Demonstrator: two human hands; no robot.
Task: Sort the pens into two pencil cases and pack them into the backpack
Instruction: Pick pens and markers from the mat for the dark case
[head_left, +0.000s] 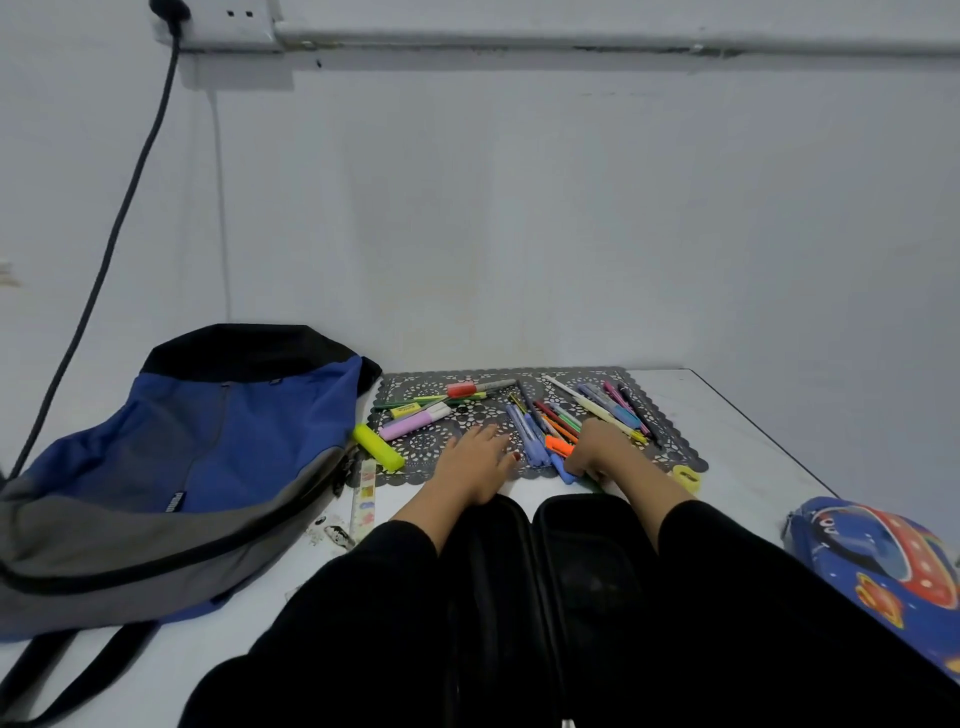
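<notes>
Several pens and markers (550, 415) lie scattered on a dark lace placemat (410, 387). My left hand (475, 462) rests flat on the mat with fingers spread, holding nothing. To its right, my right hand (602, 449) is curled around a blue pen (563, 470) at the mat's front edge. A black pencil case (576, 561) lies open between my forearms, partly hidden by my sleeves. At the right table edge sits a blue rocket-print pencil case (883, 561). The blue and grey backpack (182, 467) lies on the left.
A yellow highlighter (378, 447) and a ruler (363, 501) lie between the backpack and the mat. A yellow sharpener (687, 478) sits right of my right hand. A dark cable (109, 244) hangs down the wall from a socket at the top left.
</notes>
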